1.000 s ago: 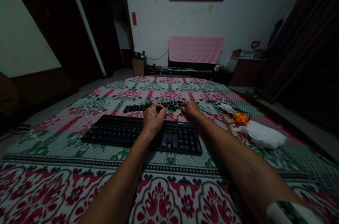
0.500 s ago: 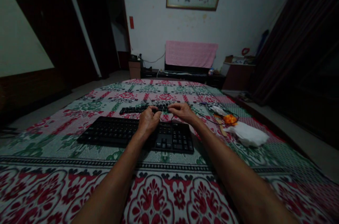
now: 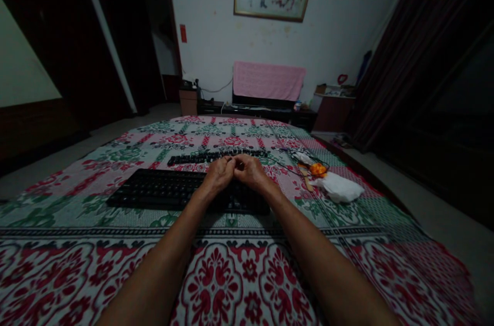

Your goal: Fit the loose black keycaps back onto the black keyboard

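Observation:
A black keyboard [image 3: 154, 189] lies on the patterned bedspread [image 3: 127, 274], its right half partly covered by my hands. Behind it stretches a row of loose black keycaps [image 3: 191, 159]. Above the keyboard, my left hand [image 3: 221, 170] is closed, thumb and fingers pinched together. My right hand [image 3: 251, 171] meets it at the fingertips, closed in a pinch as well. Whatever sits between the fingers is too small and hidden to make out.
To the right lie a white crumpled bag or tissue [image 3: 341, 188], an orange item [image 3: 318, 169], a flat wooden stick [image 3: 309, 182] and a dark cable [image 3: 281, 163]. Farther back, a pink cloth [image 3: 268, 80] drapes over a screen by the wall.
My right hand has moved left, so the fingertips of both hands now meet; earlier there was a gap between them. The whole view has shifted slightly.

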`<state>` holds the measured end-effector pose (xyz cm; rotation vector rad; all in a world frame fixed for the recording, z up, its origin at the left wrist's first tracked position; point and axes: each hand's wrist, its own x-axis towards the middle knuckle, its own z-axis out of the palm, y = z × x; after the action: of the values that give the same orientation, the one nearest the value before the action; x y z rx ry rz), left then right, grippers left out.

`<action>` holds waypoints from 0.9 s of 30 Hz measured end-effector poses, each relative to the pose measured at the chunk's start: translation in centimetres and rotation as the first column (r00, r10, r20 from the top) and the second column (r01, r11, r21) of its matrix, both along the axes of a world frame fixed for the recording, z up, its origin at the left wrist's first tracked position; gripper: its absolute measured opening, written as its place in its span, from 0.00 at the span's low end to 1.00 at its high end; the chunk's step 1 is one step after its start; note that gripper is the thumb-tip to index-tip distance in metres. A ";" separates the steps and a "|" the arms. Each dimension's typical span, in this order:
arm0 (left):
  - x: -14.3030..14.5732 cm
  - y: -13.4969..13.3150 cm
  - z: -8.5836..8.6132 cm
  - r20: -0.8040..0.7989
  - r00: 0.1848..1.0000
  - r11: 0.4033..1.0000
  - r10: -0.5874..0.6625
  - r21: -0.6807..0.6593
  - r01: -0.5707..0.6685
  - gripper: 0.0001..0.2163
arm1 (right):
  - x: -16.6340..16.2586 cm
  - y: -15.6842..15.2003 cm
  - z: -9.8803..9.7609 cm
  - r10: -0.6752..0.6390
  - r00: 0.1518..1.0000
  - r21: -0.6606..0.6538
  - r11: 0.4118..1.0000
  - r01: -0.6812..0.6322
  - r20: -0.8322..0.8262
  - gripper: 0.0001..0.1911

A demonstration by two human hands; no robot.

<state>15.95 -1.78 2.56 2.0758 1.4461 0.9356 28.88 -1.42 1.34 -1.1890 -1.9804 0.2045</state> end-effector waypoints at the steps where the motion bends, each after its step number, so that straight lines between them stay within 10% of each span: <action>1: -0.1 -0.1 0.1 -0.008 1.000 1.000 -0.030 -0.003 0.030 0.18 | 0.1 -0.1 0.0 -0.009 1.000 -0.007 1.000 0.009 0.019 0.10; 5: -1.6 0.2 0.1 -0.053 0.984 0.985 -0.170 -0.046 0.168 0.22 | 1.6 -0.1 -0.3 -0.014 1.000 -0.050 0.999 0.015 0.020 0.08; 12: -3.9 0.3 0.2 -0.387 0.920 0.998 -0.061 -0.055 0.043 0.22 | 4.9 0.3 -1.9 -0.117 0.948 -0.249 0.968 0.041 -0.297 0.11; 27: -4.1 2.2 -0.9 -0.560 0.819 0.992 -0.125 -0.084 0.093 0.16 | 4.0 -1.1 -0.2 0.192 0.960 -0.446 0.854 -0.266 -0.204 0.09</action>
<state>11.81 0.39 1.67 2.4895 1.5706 0.2201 32.87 -2.55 1.11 -1.1783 -1.9906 0.9215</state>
